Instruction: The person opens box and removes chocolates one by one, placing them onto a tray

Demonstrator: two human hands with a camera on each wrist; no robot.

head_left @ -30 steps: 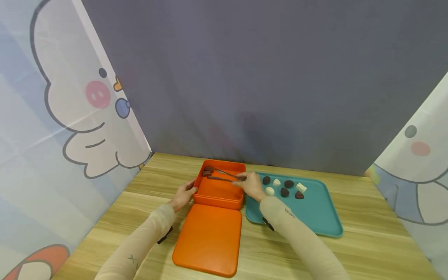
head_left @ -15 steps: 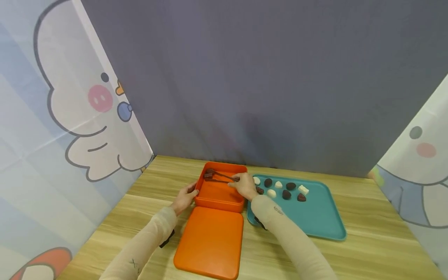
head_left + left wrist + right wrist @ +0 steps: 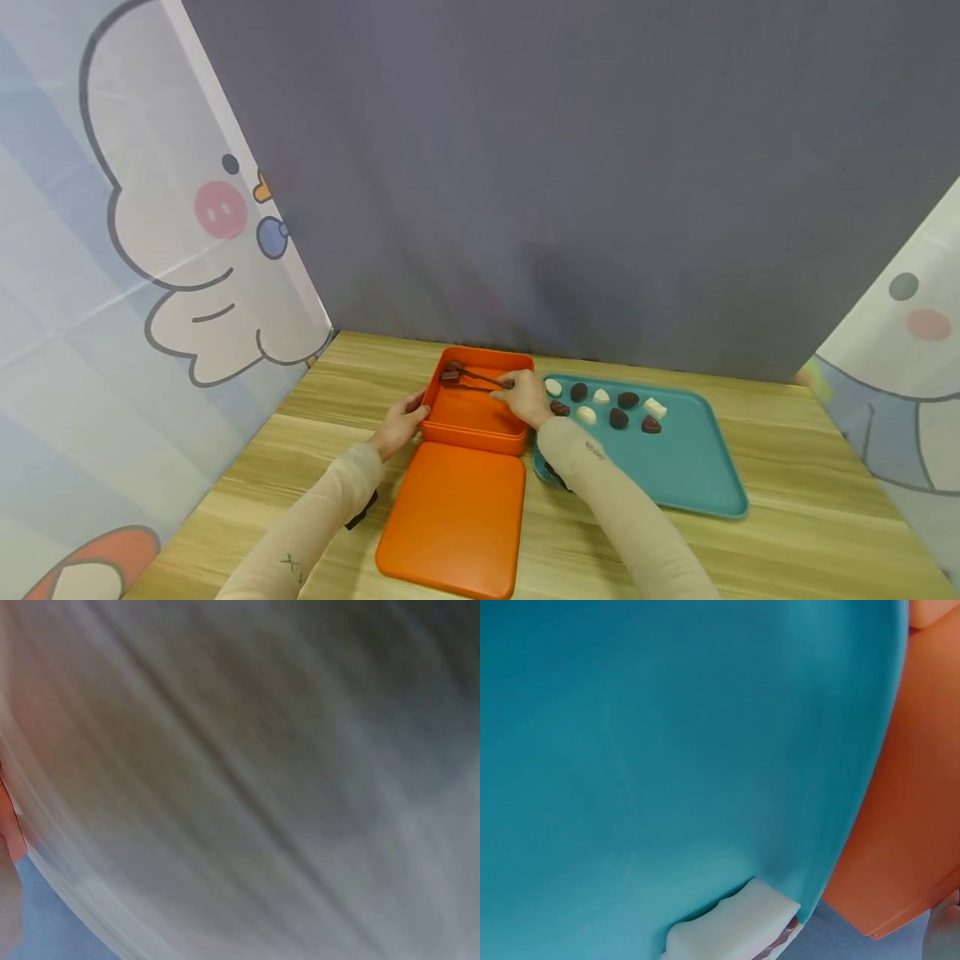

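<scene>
In the head view my left hand (image 3: 397, 427) holds the left side of an orange box (image 3: 474, 437), thumb near its front left corner. My right hand (image 3: 527, 398) reaches over the box's right wall and grips dark brown tongs (image 3: 483, 379) by their handle end. Their far ends lie low in the back left corner, beside a dark, squarish chocolate (image 3: 449, 377). Whether the tongs pinch it is too small to tell. The left wrist view is mostly blurred sleeve. At the right wrist view's edge, part of my right hand (image 3: 943, 930) shows beside the orange box (image 3: 900, 825).
A teal tray (image 3: 675, 467) stands right of the box, bearing several dark and white chocolates, including a white chocolate (image 3: 731, 922) close to the right wrist. In front of the box lies a flat orange lid (image 3: 453, 517). A grey curtain (image 3: 555, 167) hangs behind the wooden table (image 3: 810, 467).
My right hand has moved slightly left over the box with the tongs, uncovering chocolates at the tray's left end. My left hand stays at the box. The head view has shifted a little.
</scene>
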